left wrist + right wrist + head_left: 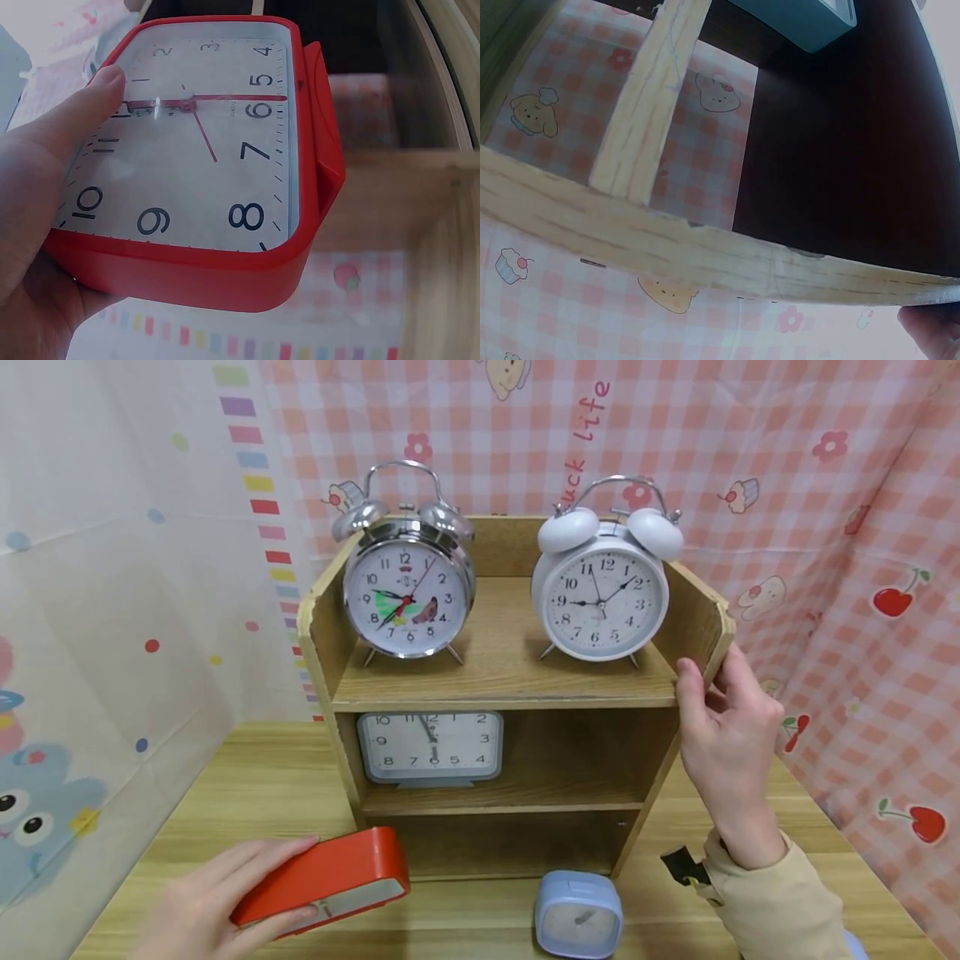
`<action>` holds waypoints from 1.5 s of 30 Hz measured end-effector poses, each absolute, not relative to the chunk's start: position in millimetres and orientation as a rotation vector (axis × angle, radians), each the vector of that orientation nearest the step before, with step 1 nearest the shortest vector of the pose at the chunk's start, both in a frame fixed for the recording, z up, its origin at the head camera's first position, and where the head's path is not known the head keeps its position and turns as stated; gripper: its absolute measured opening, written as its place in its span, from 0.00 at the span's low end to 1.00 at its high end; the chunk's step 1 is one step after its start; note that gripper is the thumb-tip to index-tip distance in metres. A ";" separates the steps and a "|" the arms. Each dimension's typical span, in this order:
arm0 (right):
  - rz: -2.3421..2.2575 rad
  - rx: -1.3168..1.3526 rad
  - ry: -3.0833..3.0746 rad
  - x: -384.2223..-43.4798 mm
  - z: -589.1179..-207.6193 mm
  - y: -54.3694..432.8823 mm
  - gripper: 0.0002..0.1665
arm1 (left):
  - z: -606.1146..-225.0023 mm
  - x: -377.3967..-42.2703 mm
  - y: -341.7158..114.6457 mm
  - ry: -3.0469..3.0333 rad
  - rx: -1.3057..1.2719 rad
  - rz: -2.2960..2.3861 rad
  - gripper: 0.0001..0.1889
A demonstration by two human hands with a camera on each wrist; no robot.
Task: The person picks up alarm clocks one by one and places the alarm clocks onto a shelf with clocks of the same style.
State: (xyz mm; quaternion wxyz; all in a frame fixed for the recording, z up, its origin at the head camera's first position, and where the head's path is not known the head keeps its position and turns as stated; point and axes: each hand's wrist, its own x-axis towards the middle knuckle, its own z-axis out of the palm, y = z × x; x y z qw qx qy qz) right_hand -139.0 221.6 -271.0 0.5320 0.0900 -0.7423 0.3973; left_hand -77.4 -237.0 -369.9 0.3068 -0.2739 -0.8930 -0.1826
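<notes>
My left hand (pixel 206 897) holds a red rectangular clock (pixel 322 872) in front of the lower left of a wooden shelf (pixel 502 692). In the left wrist view, the thumb (pixel 71 109) lies over the edge of the clock's white dial (pixel 187 165); the other fingers are mostly hidden beneath it. My right hand (pixel 727 752) grips the front edge of the shelf's right side panel, thumb on the inner side and fingers around the outside. In the right wrist view only a bit of a finger (pixel 930 326) shows, beside that panel (pixel 727 251).
On the top level stand a silver twin-bell alarm clock (pixel 408 589) and a white one (pixel 603 602). A grey-blue rectangular clock (pixel 431 747) sits on the middle level's left. A small light-blue clock (pixel 579 914) is on the wooden table (pixel 465 927) before the shelf.
</notes>
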 end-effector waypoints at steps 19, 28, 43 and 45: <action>0.965 0.194 -1.742 -138.8 -271.6 220.7 0.16 | -356.3 -91.9 -182.6 -2.209 -1.102 -0.575 0.29; 0.969 0.187 -1.731 -138.7 -271.5 219.7 0.15 | -349.9 -92.0 -161.5 -2.297 -1.180 -0.615 0.29; 0.960 0.184 -1.742 -138.3 -272.1 220.0 0.17 | -341.0 -103.9 -119.8 -2.199 -1.306 -0.631 0.30; 0.960 0.188 -1.748 -138.3 -272.5 220.4 0.17 | -340.1 -106.5 -115.4 -2.165 -1.328 -0.626 0.29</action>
